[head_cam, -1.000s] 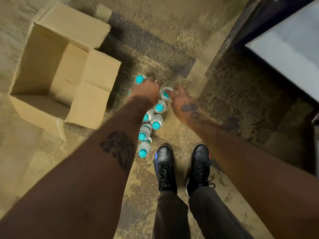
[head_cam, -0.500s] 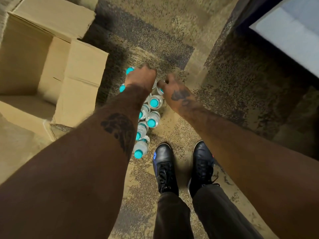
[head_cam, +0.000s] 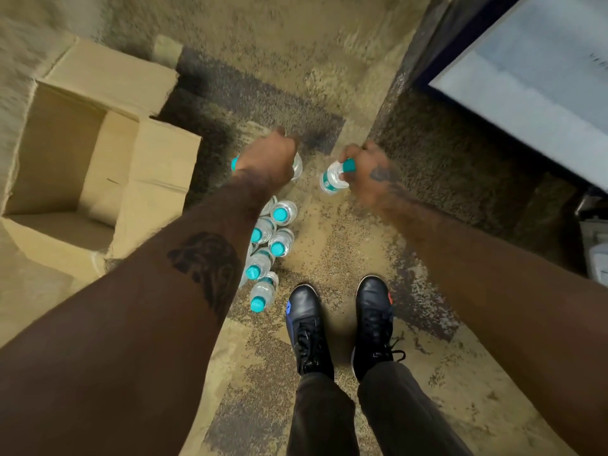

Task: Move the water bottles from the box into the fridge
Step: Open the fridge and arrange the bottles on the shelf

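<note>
Several clear water bottles (head_cam: 268, 248) with teal caps stand grouped on the floor just ahead of my feet. My left hand (head_cam: 268, 159) is closed around one bottle (head_cam: 297, 166), whose teal cap pokes out on the left side of the fist. My right hand (head_cam: 367, 167) grips another bottle (head_cam: 332, 180) by its neck; that bottle hangs tilted above the floor. The cardboard box (head_cam: 158, 169) lies open on the left, and its visible inside holds nothing. The fridge (head_cam: 533, 80) shows at the upper right with a pale glass front.
My two black shoes (head_cam: 342, 324) stand on the speckled, patchy floor behind the bottle group. A dark raised edge runs along the fridge's base at the right. Some grey objects sit at the far right edge (head_cam: 597, 255).
Both hands were together over the far end of the bottle group; now they have parted and lifted, each holding a bottle. The right hand moved right toward the fridge.
</note>
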Demonstrator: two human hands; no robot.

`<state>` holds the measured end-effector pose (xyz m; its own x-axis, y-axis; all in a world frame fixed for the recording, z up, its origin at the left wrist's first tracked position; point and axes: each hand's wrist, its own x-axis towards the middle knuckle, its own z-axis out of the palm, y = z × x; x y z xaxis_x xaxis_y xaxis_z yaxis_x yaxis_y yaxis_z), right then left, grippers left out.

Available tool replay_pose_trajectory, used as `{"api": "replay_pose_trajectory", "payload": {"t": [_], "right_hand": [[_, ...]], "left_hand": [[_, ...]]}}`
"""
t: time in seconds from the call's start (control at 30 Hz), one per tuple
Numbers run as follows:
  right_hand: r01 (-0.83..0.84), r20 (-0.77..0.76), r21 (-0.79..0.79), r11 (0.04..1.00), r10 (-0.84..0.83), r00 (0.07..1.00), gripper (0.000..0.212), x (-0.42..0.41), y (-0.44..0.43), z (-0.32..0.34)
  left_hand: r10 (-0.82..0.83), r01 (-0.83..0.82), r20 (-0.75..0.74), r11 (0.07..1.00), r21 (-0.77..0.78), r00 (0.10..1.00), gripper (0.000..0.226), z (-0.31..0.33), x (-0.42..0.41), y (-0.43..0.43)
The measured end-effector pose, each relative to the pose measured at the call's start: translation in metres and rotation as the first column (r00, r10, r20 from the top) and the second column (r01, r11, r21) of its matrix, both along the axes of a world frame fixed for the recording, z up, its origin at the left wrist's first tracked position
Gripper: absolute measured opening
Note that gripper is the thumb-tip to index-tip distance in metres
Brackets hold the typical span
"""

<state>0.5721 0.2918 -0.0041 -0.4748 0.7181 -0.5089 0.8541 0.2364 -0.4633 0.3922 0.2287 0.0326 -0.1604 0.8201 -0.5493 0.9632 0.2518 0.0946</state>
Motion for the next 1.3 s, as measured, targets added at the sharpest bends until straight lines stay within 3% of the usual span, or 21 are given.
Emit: {"api": "replay_pose_trajectory", "payload": {"t": [0.3, 0.63, 0.77, 0.87, 1.07, 1.2, 1.3], "right_hand": [[0.116, 0.012, -0.021, 0.993, -0.116, 0.993, 0.037, 0.046, 0.051, 0.144], [0.242, -0.048, 0.064, 0.968, -0.239, 0.97, 0.03, 0.114, 0.079, 0.322], [0.355, -0.117, 0.093, 0.93, -0.344, 0.932, 0.026, 0.15, 0.091, 0.39], [0.348, -0.15, 0.164, 0.923, -0.325, 0.934, 0.023, 0.181, 0.108, 0.447], [0.444, -0.271, 0.317, 0.838, -0.369, 0.889, 0.015, 0.252, 0.16, 0.556], [0.533, -0.279, 0.413, 0.738, -0.455, 0.846, 0.026, 0.29, 0.21, 0.598], [0.668, -0.507, 0.417, 0.616, -0.453, 0.734, 0.023, 0.309, 0.244, 0.607]], "left_hand": [[-0.103, 0.099, 0.081, 0.994, 0.047, 0.991, 0.035, 0.143, 0.036, 0.052], [-0.259, 0.25, 0.154, 0.965, 0.079, 0.953, 0.032, 0.316, 0.099, 0.119], [-0.344, 0.332, 0.127, 0.937, 0.113, 0.93, 0.028, 0.391, 0.134, 0.146], [-0.421, 0.407, 0.087, 0.902, 0.143, 0.903, 0.027, 0.444, 0.161, 0.165], [-0.487, 0.433, 0.095, 0.838, 0.334, 0.868, 0.034, 0.544, 0.214, 0.22], [-0.472, 0.365, 0.107, 0.789, 0.494, 0.875, 0.037, 0.589, 0.246, 0.27], [-0.425, 0.26, 0.149, 0.757, 0.6, 0.893, 0.036, 0.609, 0.261, 0.31]]}}
